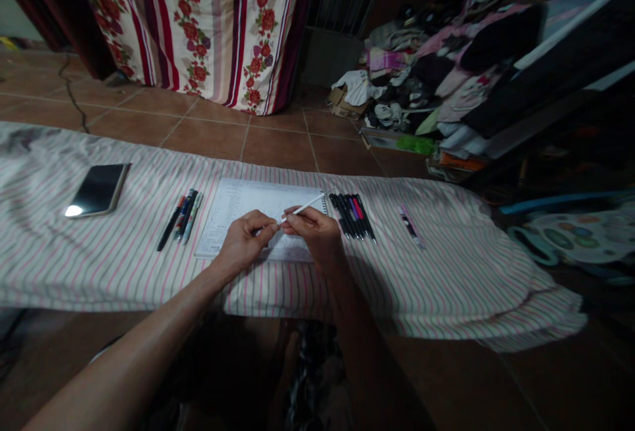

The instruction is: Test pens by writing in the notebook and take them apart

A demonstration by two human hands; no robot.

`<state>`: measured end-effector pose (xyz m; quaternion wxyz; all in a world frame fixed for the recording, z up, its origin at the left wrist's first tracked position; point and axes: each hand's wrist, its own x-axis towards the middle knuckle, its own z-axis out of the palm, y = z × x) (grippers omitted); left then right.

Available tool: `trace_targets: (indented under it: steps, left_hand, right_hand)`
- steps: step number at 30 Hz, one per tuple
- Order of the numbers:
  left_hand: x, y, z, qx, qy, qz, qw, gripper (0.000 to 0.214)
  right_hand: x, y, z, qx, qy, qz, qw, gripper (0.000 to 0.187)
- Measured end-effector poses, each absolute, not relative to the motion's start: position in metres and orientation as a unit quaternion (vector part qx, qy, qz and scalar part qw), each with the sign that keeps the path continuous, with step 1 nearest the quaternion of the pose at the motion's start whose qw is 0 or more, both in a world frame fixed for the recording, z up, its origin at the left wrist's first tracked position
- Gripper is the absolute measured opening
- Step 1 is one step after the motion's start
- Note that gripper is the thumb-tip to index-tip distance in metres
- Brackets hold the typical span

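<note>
Two hands [244, 239] [315, 228], pinched closed on one white pen [311, 204], over a notebook [270, 198] with unreadable writing [229, 205]

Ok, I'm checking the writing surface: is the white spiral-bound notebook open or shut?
Open: the white spiral-bound notebook shows a marked page facing up, with its spiral along the right edge.

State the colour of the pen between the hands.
The pen is white; the head view shows it.

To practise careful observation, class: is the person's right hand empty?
No, the right hand grips a slim white pen-like item over the notebook.
</note>
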<state>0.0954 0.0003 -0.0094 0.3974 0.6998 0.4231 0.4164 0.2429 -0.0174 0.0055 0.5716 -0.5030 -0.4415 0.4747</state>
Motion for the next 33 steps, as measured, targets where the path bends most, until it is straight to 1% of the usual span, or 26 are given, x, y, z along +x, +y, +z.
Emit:
trace_targets:
  steps: [5, 15, 25, 33]
  left_hand:
    - [0.0949, -0.0004, -0.0068, 0.7, 0.422, 0.412, 0.403, 0.016]
    - [0.0948, -0.0002, -0.0075, 0.707, 0.419, 0.41, 0.396, 0.017]
    - [0.0944, -0.0006, -0.007, 0.7, 0.423, 0.414, 0.401, 0.017]
    - [0.0952, -0.0006, -0.0085, 0.709, 0.422, 0.409, 0.391, 0.018]
  right_hand:
    - [0.2428, -0.0172, 0.0052, -0.505, -0.438, 0.476, 0.571, 0.022]
    - [0.2402, -0.0174, 0.0061, -0.523, -0.446, 0.44, 0.578, 0.019]
    - [0.2401, -0.0169, 0.004, -0.52, -0.448, 0.451, 0.571, 0.021]
    - [0.2412, -0.0167, 0.0054, -0.516, -0.456, 0.452, 0.567, 0.019]
